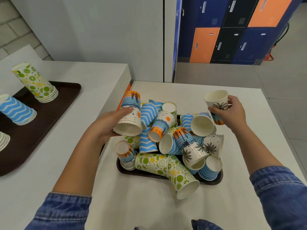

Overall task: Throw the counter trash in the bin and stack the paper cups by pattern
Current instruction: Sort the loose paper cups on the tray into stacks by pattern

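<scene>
A heap of patterned paper cups (167,141) lies on a dark tray (217,179) in front of me: blue zigzag, lime-and-lemon, and beach cups with palms and a sun. My left hand (106,125) grips a short stack of beach cups (130,113), tilted with its mouth toward me, at the heap's left edge. My right hand (232,110) holds one palm-print beach cup (216,101) upright above the heap's right side.
On the counter to the left, a larger brown tray (54,110) carries a stack of lime-and-lemon cups (35,83), a stack of blue zigzag cups (16,111) and white rims of another stack (4,141). Lockers (232,30) stand behind.
</scene>
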Demonstrator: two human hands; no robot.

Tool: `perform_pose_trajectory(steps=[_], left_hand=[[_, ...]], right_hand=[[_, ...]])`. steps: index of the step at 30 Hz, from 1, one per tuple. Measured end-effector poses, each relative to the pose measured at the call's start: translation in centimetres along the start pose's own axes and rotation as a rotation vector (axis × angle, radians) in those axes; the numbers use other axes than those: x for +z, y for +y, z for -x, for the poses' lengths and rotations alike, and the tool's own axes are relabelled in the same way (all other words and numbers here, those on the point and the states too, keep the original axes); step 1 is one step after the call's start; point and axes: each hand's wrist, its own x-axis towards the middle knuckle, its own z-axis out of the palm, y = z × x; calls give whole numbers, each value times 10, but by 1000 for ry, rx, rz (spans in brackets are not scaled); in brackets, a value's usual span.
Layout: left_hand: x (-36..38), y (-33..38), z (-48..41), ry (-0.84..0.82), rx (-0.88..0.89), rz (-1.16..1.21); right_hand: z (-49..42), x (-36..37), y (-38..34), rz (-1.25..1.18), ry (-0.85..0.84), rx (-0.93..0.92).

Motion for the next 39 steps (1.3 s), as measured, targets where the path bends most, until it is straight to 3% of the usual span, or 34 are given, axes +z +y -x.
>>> perform_pose_trajectory(steps=[14,20,24,29,33,39], left_hand=[[-6,-1,5,2,26,20],[-18,-3,15,84,118,83],[-22,-16,23,138,228,178],[-15,-48,21,308,381,327],[-3,-87,16,406,473,247],[2,-139,2,368,429,128]], right_hand=[[-1,-6,-1,104,57,-99],[10,-16,-35,23,102,-238],[36,-4,-67,-124,-61,-300],[84,21,-95,-373,-337,-220],[106,44,-97,-449,-485,-139],[121,59,-99,-461,-704,55]])
